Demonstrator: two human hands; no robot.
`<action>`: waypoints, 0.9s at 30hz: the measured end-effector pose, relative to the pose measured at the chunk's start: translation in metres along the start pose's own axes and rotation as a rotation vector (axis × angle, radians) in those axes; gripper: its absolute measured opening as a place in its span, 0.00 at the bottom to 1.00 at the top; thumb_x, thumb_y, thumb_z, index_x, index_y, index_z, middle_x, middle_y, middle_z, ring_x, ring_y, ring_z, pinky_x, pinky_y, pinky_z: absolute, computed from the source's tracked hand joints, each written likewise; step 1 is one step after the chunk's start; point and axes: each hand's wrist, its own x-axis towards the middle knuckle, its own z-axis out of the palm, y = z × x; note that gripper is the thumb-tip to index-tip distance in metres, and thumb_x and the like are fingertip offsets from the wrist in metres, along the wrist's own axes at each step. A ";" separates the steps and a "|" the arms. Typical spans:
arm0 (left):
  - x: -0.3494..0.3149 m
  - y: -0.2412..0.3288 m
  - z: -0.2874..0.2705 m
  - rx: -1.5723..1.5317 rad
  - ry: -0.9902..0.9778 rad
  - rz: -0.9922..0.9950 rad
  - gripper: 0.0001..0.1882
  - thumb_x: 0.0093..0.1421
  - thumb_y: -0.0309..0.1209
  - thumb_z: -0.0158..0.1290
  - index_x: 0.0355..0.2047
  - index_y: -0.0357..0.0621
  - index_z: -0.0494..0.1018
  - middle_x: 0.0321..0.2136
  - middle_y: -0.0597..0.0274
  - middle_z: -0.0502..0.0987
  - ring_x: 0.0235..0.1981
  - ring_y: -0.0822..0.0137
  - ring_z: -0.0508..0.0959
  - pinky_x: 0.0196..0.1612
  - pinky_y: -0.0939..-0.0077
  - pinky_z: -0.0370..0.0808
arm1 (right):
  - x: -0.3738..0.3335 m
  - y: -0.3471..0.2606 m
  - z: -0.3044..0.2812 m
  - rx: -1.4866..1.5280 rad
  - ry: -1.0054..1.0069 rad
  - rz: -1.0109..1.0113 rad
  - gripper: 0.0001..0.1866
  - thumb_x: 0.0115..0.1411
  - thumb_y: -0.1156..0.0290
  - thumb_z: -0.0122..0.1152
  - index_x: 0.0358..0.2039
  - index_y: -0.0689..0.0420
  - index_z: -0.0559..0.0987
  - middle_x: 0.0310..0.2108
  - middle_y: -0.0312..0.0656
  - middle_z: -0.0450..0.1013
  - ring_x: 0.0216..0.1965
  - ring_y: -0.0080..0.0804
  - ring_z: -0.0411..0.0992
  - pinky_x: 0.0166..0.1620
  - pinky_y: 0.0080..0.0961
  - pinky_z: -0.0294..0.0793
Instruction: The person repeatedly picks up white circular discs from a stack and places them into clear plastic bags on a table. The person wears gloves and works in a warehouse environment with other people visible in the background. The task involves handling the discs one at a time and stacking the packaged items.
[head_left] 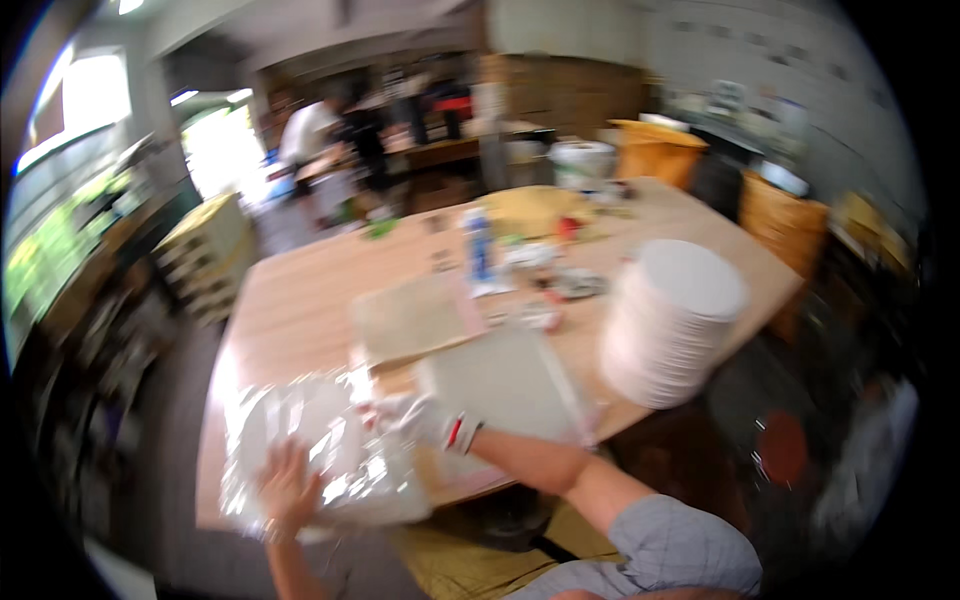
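Observation:
A shiny clear plastic bag (pixel 385 478) lies at the table's near left corner, with what looks like a white round disc (pixel 340 435) inside. My left hand (pixel 287 485) is bare and rests on the bag, fingers spread. My right hand (pixel 415 418), in a white glove with a red stripe at the cuff, reaches across to the bag's right side. Its fingertips are at the plastic there, too smeared to show whether they grip it. Beneath the right forearm is a pale flat sheet or stack (pixel 510 375), and beyond it a beige flat stack (pixel 415 318).
A tall stack of white round discs (pixel 665 325) stands on the table (pixel 300 290) at the right. Farther back are a blue-and-white bottle (pixel 478 245), small clutter and a yellow bag (pixel 530 210). Orange sacks (pixel 780 225) line the right side. A person (pixel 308 135) stands in the background.

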 end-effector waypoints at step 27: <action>-0.040 0.151 0.012 -0.312 0.423 0.934 0.12 0.49 0.24 0.55 0.36 0.40 0.72 0.29 0.56 0.76 0.28 0.56 0.75 0.35 0.64 0.73 | -0.413 -0.143 -0.424 -0.698 1.291 0.796 0.09 0.51 0.63 0.47 0.19 0.52 0.68 0.10 0.32 0.56 0.09 0.23 0.53 0.13 0.25 0.52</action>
